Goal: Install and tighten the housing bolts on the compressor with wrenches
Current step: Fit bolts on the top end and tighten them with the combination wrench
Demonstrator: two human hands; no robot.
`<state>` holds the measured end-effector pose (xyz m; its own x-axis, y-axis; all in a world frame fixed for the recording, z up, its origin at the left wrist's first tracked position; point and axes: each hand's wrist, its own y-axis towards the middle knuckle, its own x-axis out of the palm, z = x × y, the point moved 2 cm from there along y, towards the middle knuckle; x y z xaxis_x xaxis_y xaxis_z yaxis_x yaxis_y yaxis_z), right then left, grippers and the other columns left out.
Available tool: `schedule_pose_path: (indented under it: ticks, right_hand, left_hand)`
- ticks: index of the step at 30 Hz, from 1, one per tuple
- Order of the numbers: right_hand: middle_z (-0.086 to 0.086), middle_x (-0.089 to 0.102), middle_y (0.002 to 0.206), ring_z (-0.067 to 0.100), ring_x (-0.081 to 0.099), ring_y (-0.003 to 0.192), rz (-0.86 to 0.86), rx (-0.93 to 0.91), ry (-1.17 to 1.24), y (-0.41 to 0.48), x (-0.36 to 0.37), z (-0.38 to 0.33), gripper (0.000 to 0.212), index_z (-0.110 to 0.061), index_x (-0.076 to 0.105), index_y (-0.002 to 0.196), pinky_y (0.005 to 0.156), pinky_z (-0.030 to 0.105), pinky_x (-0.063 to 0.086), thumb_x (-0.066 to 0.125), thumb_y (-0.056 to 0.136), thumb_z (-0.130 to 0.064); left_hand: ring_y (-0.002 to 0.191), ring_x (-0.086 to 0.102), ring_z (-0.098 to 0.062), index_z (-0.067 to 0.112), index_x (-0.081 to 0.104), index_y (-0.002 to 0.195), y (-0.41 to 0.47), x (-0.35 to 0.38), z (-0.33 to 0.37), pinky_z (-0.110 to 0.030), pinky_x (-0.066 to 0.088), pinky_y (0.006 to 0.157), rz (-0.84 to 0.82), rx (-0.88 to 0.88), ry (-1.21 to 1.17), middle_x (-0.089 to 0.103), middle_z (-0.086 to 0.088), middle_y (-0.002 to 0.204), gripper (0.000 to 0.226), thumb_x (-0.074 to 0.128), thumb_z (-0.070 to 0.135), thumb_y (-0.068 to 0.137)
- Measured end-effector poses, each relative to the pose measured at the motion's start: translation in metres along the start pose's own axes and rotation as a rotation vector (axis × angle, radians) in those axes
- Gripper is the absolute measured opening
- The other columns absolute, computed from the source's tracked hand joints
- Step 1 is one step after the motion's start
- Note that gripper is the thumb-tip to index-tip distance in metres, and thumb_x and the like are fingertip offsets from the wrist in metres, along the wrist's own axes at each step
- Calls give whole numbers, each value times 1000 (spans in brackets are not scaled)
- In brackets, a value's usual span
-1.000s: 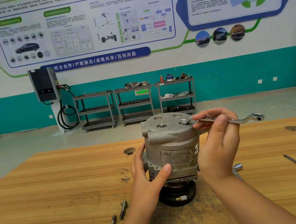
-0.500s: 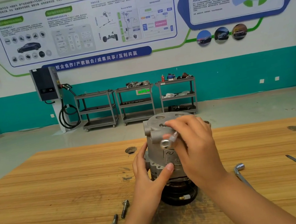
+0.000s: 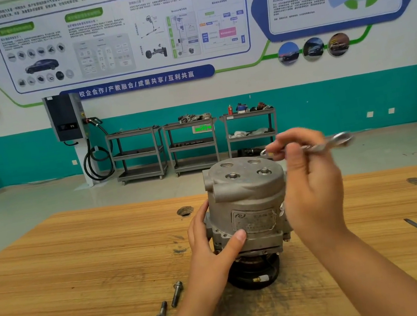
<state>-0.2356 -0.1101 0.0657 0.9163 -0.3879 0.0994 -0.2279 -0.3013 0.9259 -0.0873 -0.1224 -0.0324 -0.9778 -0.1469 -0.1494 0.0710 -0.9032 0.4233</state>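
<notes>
Two bolts (image 3: 177,294) wait uninstalled; the right hand (image 3: 313,187), gripping the wrench (image 3: 335,141), now lifts off the compressor (image 3: 245,193), which the left hand (image 3: 210,247) clasps.

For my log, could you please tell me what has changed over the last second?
The right hand, still gripping the wrench, lifted it off the top of the compressor, swung it across the front, and now holds it raised just above and right of the top. The left hand kept gripping the compressor; the two loose bolts stayed put on the table.
</notes>
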Motion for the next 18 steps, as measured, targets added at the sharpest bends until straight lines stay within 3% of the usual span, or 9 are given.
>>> schedule_pose_path:
  ticks: [4, 7, 13, 18]
  right_hand:
    - [-5, 67, 71, 7, 61, 70, 248, 407, 274, 12, -11, 16, 21, -22, 50, 89, 68, 19, 47, 33, 99, -16]
    - [-4, 66, 60, 9, 59, 59, 308, 611, 480, 16, -14, 26, 27, -14, 50, 85, 59, 20, 47, 30, 101, -7]
    - [-2, 65, 57, 7, 59, 53, 268, 762, 641, 14, -10, 35, 27, -10, 50, 86, 53, 18, 48, 28, 101, -5]
    - [-2, 66, 58, 8, 57, 52, 221, 766, 602, 15, -14, 41, 27, -11, 50, 88, 51, 17, 46, 27, 101, -5]
  left_hand:
    - [134, 34, -8, 89, 20, 97, 0, 0, 2, -42, 35, 112, 0, -16, 1, 26, 18, 148, 64, 67, 62, 64]
    - [134, 35, -8, 89, 21, 97, 0, 0, 2, -41, 36, 111, -4, -18, -9, 27, 17, 148, 64, 68, 62, 64]
    - [133, 36, -8, 88, 22, 99, 1, 1, 1, -43, 37, 111, -8, -23, -15, 27, 17, 149, 65, 66, 71, 55]
    - [128, 39, -3, 88, 22, 98, 1, 1, 0, -32, 38, 105, 3, 3, -9, 29, 17, 146, 64, 68, 59, 65]
